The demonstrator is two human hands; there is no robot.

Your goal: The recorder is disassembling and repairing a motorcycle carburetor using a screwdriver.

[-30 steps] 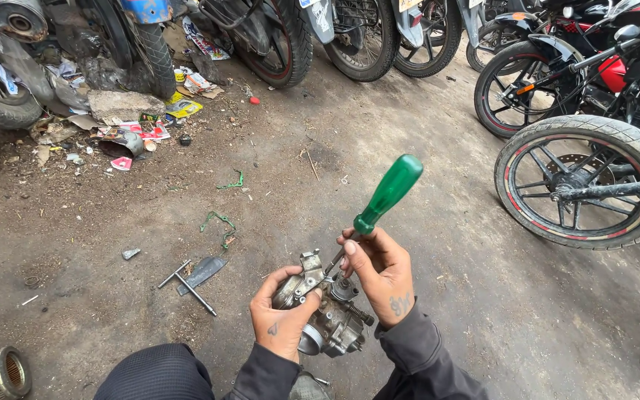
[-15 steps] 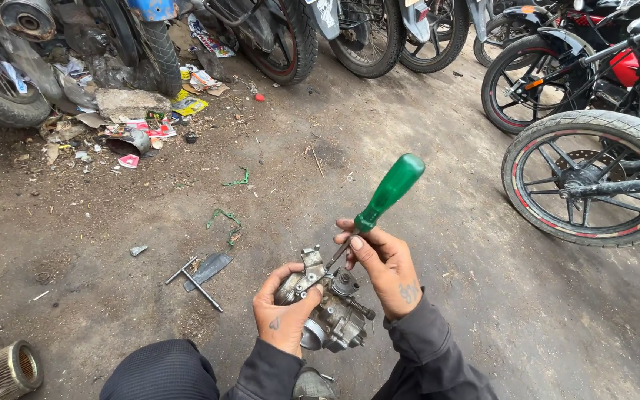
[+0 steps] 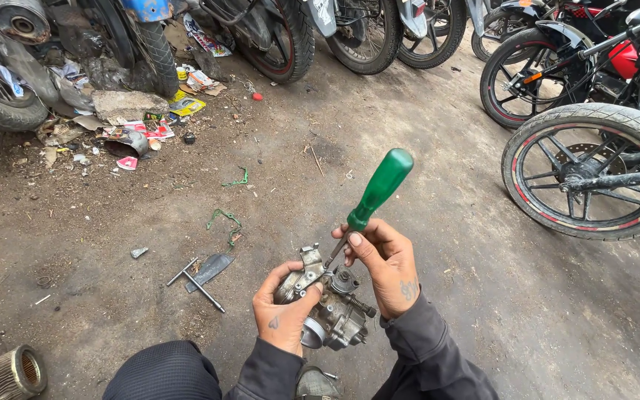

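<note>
We cradle a lumpy, grimy cast-metal carburetor [image 3: 327,304] over the dusty concrete floor [image 3: 424,170], our left hand [image 3: 284,315] with fingers curled tight around its body. Our right hand [image 3: 387,263] pinches the slim steel shaft of a screwdriver [image 3: 370,200] with a glossy green handle, tip on the carburetor's top

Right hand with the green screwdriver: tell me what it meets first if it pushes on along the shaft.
The right hand aims the green screwdriver down-left; its tip already seems to sit on the carburetor held by the left hand.
</note>
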